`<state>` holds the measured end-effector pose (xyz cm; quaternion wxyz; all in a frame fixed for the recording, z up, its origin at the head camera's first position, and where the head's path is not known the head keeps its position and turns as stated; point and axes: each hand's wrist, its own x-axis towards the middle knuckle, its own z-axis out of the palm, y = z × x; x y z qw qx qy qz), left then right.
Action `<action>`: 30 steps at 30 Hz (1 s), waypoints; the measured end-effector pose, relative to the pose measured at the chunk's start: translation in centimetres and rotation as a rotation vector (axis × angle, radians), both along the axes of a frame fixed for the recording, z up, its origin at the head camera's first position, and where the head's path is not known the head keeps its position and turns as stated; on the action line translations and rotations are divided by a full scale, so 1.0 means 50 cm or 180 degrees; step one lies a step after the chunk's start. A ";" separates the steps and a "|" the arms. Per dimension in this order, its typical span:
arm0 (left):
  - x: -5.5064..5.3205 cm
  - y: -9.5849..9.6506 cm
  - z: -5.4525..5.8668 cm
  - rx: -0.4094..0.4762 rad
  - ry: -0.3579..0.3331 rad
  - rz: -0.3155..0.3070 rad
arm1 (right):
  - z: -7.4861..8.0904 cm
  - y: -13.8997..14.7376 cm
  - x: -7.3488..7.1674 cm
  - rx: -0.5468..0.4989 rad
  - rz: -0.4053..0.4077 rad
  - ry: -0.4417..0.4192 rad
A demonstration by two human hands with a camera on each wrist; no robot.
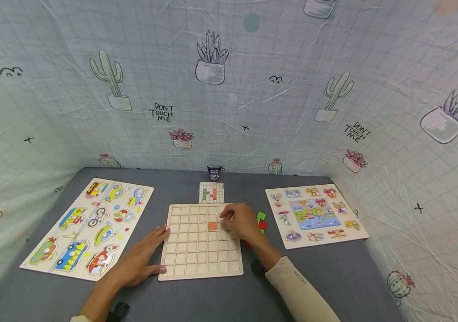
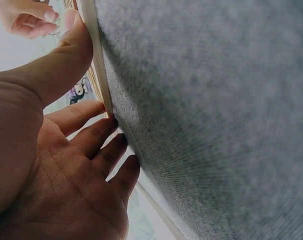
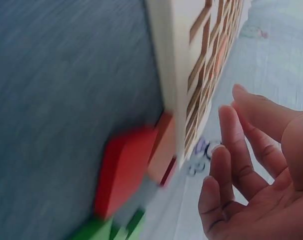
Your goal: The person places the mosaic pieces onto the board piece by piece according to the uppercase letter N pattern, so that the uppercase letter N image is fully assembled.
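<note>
A square wooden grid board (image 1: 202,259) lies in the middle of the table, with one orange tile (image 1: 212,226) in a cell of its upper right part. Along the board's left edge rests my left hand (image 1: 142,259), thumb and fingertips touching the rim; the left wrist view shows its fingers (image 2: 99,137) spread and fairly straight. Over the board's upper right side hovers my right hand (image 1: 240,221). Its fingers are loosely bent, and in the right wrist view no tile shows between thumb and fingertips (image 3: 226,112). Red tiles (image 3: 124,167) and green tiles (image 1: 261,216) lie beside the board's right edge.
Behind the board lies a small pattern card (image 1: 211,197), with a little dark figurine (image 1: 214,173) beyond it. A vehicle puzzle board (image 1: 88,228) is at left, another picture puzzle board (image 1: 315,214) at right. Printed cloth (image 1: 229,116) hangs around the grey table.
</note>
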<state>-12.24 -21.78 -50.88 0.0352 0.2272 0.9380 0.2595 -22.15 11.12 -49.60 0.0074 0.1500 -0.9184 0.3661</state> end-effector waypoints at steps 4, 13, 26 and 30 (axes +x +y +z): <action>-0.002 -0.001 0.001 -0.0006 -0.0003 0.0011 | 0.005 0.038 0.004 -0.0076 -0.0064 0.0107; -0.004 0.000 0.001 -0.0024 -0.0043 0.0027 | -0.008 0.098 0.013 0.0286 -0.0214 -0.0054; -0.004 -0.001 -0.003 -0.0027 -0.0047 0.0021 | -0.017 0.102 0.017 0.0571 -0.0240 -0.0058; -0.003 -0.001 -0.003 -0.0016 -0.0056 0.0021 | -0.012 0.107 0.014 0.0418 -0.0302 -0.0164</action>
